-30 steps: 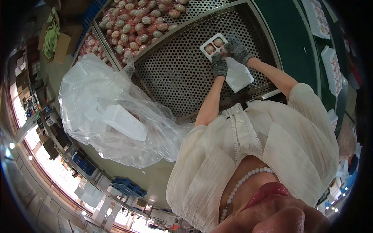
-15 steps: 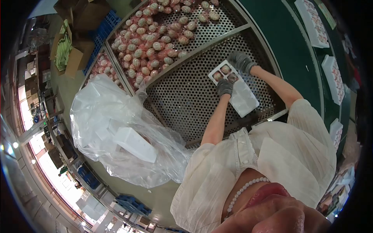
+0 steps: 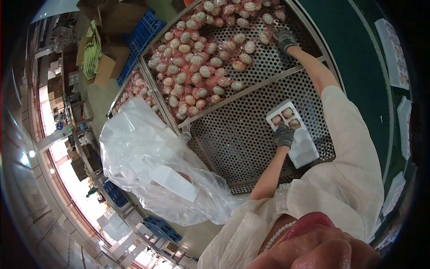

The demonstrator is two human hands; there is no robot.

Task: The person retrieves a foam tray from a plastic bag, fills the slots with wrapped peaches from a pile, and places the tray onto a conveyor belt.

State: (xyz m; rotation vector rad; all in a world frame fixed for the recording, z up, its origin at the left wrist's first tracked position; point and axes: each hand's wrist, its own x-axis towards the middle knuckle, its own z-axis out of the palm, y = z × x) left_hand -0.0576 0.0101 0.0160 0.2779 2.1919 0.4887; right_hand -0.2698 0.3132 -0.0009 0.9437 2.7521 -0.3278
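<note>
My left hand (image 3: 283, 136), in a grey striped glove, is at the left side of a white foam tray (image 3: 305, 150), its fingers curled over the edge and the cells. Wrapped egg-shaped pieces (image 3: 287, 112) sit in the tray's far cells; the near part is bare white. The tray lies on a perforated metal surface (image 3: 233, 130). Farther out, beyond the metal divider, my gloved right hand (image 3: 286, 41) reaches with fingers extended beside plastic-wrapped eggs (image 3: 265, 36). Nothing shows in its fingers.
Many wrapped eggs (image 3: 188, 58) in reddish film fill the far compartment. A metal divider bar (image 3: 251, 92) separates it from mine. On the left stands a clear plastic bag (image 3: 134, 134) of white foam trays. To the right, filled trays (image 3: 394, 54) rest by a green surface (image 3: 358, 80).
My right hand has moved from the tray's far end, over the divider, to the eggs. My left hand stays on the tray. The whole view has shifted.
</note>
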